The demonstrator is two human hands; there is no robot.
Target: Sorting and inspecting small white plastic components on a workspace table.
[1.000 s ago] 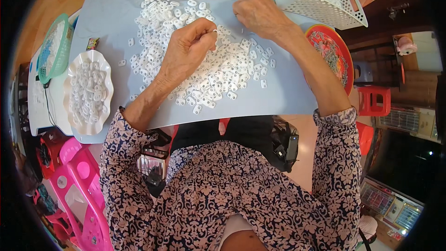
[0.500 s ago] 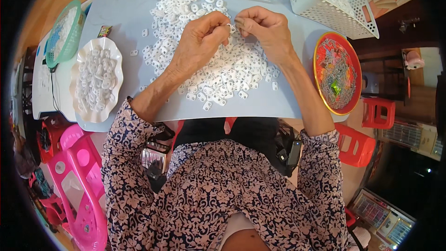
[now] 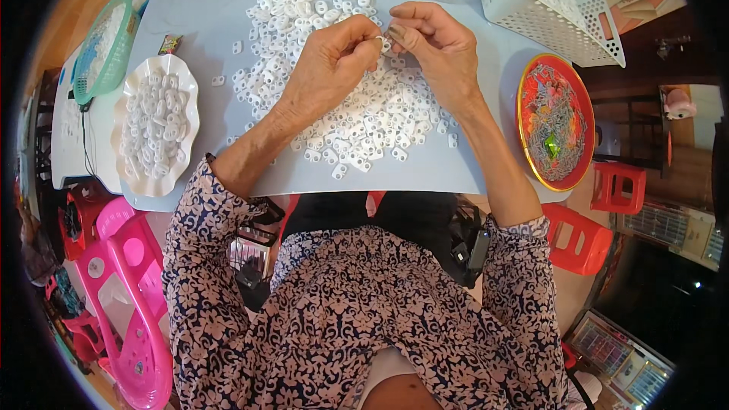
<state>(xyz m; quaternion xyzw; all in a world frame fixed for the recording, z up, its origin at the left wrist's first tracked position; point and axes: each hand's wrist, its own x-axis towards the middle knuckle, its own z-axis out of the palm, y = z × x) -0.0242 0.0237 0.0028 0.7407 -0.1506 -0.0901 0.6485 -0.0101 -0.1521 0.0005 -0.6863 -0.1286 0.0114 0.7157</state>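
Over the pile of small white plastic pieces with holes point(image 3: 357, 125), my two hands meet at the fingertips. My left hand point(image 3: 332, 64) is closed, its thumb and forefinger pinching one small white plastic piece point(image 3: 385, 43) like those in the pile. From the other side, my right hand point(image 3: 440, 49) brings its thumb and forefinger up against that piece. Its fingers are bent and pinched; whatever lies between them is too small to make out. Right of this hand stands a red oval dish point(image 3: 588, 106) with a gold rim, filled with small thin grey metal parts.
A white scalloped dish point(image 3: 194, 99) of white pieces sits at the left, near a green basket point(image 3: 125, 49) and a small wrapped packet point(image 3: 170, 44). A white perforated basket point(image 3: 524, 19) stands at the far right. Beside the table are pink point(image 3: 133, 311) and red plastic seats point(image 3: 581, 239).
My right thumb and forefinger have come closer to the white piece in my left hand, and the right hand's upper fingers have lifted slightly. The left hand keeps its pinch.
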